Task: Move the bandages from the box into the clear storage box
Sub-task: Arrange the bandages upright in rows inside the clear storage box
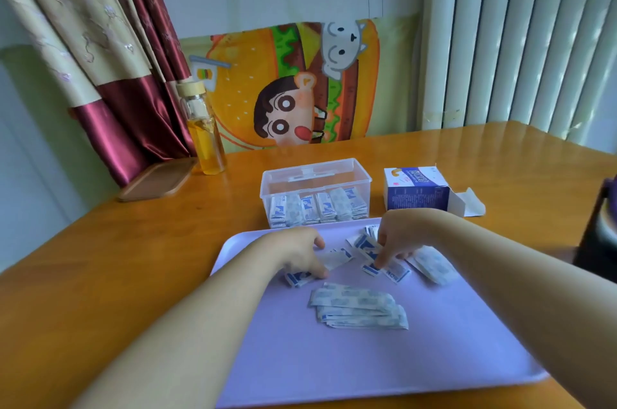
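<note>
Here, from my remote head view, I look down at a lilac tray point(367, 375) on a wooden table point(117, 258), with both bare forearms reaching in over it. The left hand point(300, 253) is curled down near the tray's far left, its fingers and thumb pinching a small stack point(298, 279) of blue-and-white wrapped bandages against the tray. The right hand point(397, 240) hovers just to the right, fingertips bent down onto scattered bandages point(389, 270); I cannot tell whether it pinches one or only presses on it. A loose pile point(360, 308) of bandages lies nearer me at mid-tray, apart from both hands, and a few more lie point(432, 263) beside the right wrist. Just beyond the tray stands the clear storage box point(315, 175), lid off, with a row of bandages point(317, 208) standing upright along its near wall. To its right lies the cardboard box point(417, 191), its end flap hanging open. A bottle point(203, 135) of yellow liquid stands far left.
</note>
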